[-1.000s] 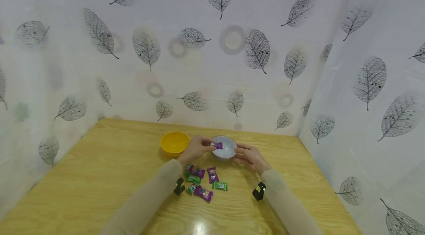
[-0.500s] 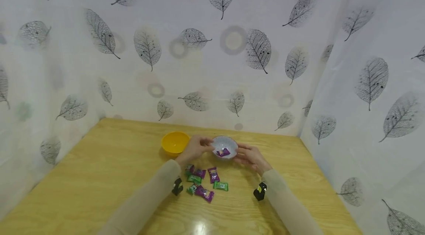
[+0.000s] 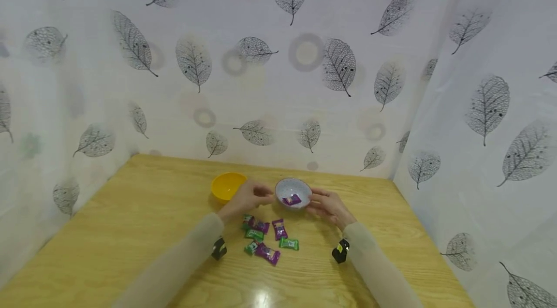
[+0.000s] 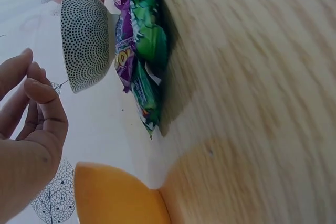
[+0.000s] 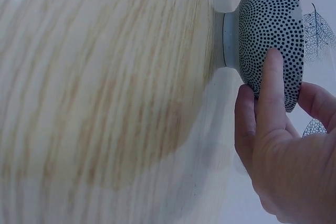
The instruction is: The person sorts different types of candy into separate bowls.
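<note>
A small bowl (image 3: 293, 187), pale inside with black dots outside, stands toward the back of the table with one purple-wrapped candy (image 3: 292, 199) in it. My right hand (image 3: 328, 207) holds this bowl at its right side, the fingers against the dotted wall (image 5: 270, 35) and the thumb at the rim. Just left of the bowl is my left hand (image 3: 249, 198), its fingers loosely bent with nothing between them; the left wrist view shows the hand (image 4: 34, 114) apart from the dotted bowl (image 4: 86, 43). Several purple and green wrapped candies (image 3: 267, 253) lie in front of the bowls.
A yellow bowl (image 3: 226, 186) stands at the back left, partly covered by my left hand in the head view. The wooden table (image 3: 130, 230) ends at leaf-patterned curtains (image 3: 270, 95) behind and on both sides.
My left hand let go of the purple candy, which dropped into the dotted bowl. That hand then drew back left toward the yellow bowl. My right hand stayed on the dotted bowl.
</note>
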Demonstrator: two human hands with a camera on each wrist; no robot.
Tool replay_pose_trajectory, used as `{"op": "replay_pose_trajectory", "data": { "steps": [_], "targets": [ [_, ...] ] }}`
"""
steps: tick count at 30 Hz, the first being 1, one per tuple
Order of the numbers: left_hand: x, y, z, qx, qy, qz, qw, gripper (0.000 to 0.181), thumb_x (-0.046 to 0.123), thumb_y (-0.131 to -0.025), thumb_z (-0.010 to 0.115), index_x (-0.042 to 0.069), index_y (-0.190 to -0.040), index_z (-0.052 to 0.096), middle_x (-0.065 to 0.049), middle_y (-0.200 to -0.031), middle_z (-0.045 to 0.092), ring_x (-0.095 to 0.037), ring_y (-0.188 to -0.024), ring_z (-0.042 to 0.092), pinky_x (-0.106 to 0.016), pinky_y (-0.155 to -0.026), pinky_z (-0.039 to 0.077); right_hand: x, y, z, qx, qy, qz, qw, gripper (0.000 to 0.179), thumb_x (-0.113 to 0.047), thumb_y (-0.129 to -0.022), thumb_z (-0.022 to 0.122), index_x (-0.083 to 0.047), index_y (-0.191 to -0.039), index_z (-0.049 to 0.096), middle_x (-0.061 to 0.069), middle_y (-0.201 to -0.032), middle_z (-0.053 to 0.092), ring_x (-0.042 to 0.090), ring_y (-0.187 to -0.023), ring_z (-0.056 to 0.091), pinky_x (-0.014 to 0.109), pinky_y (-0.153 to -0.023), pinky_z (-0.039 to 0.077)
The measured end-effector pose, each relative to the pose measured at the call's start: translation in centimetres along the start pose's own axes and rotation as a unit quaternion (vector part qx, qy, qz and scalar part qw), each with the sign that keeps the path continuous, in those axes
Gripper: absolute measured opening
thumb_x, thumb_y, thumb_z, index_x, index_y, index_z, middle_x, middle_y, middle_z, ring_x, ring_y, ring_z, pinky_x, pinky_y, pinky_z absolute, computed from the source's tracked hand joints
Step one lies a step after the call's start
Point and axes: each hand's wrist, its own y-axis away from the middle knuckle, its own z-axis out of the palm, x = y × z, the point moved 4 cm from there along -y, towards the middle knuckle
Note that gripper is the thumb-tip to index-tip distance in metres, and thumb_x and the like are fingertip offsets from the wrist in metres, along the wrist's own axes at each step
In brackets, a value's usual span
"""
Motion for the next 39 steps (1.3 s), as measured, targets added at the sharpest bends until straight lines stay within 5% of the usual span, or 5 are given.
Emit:
{"op": "replay_pose_trajectory", "data": {
  "steps": [8, 22, 39],
  "targets": [
    [-1.1, 1.5, -0.4, -0.023, 0.006, -0.018, 0.9996, 0.031, 0.022, -0.091, 0.069, 0.004, -0.116, 0.067, -0.004, -0.101, 0.07, -0.019, -0.086, 0.064, -0.035, -0.078, 0.058, 0.0, 0.0, 0.0, 0.002, 0.001, -0.003, 1.0, 0.05, -0.002, -0.097, 0.055, 0.007, -0.144, 0.04, 0.034, -0.143, 0.041, 0.04, -0.122, 0.058, 0.037, -0.093, 0.055],
    [-1.8, 2.9, -0.8, -0.052, -0.063, -0.013, 0.9965, 0.025, 0.015, -0.086, 0.075, 0.004, -0.107, 0.072, -0.006, -0.098, 0.071, -0.017, -0.084, 0.062, -0.03, -0.076, 0.054, 0.1, -0.2, 0.0, -0.004, -0.002, 0.0, 1.0, 0.051, -0.002, -0.097, 0.054, 0.008, -0.145, 0.037, 0.035, -0.144, 0.04, 0.04, -0.12, 0.059, 0.036, -0.091, 0.056],
    [-2.7, 2.7, 0.0, -0.119, -0.101, -0.041, 0.9869, 0.024, 0.014, -0.082, 0.078, 0.01, -0.106, 0.073, -0.002, -0.104, 0.07, -0.017, -0.093, 0.062, -0.039, -0.087, 0.055, -0.1, 0.1, 0.0, 0.004, 0.013, 0.001, 0.9999, 0.05, -0.002, -0.097, 0.055, 0.007, -0.144, 0.039, 0.034, -0.144, 0.041, 0.041, -0.124, 0.056, 0.036, -0.094, 0.054]
  ]
}}
